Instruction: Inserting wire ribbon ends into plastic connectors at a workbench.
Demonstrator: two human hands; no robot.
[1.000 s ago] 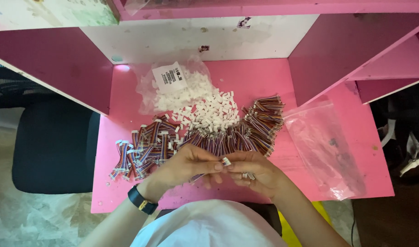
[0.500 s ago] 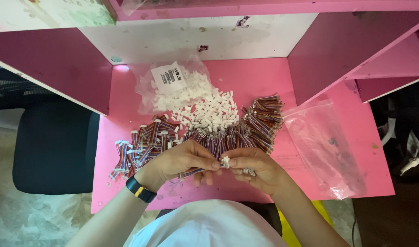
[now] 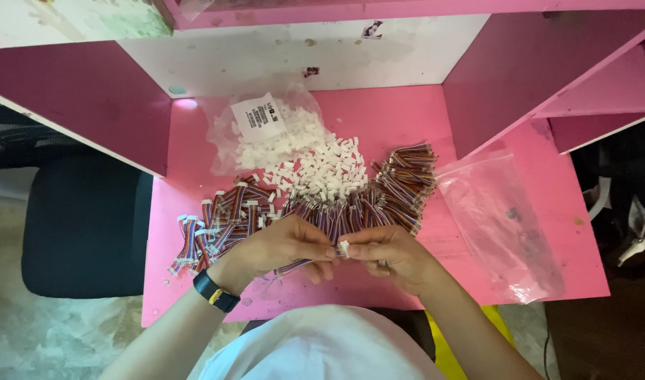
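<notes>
**Pink booth, dark chair, pale floor**

I see a pink bench [image 3: 477, 281] boxed in by magenta side panels [image 3: 76, 91] and a scuffed white back wall [image 3: 301, 49]. A black chair [image 3: 83, 232] stands left on mottled beige floor [image 3: 27, 331].
</notes>
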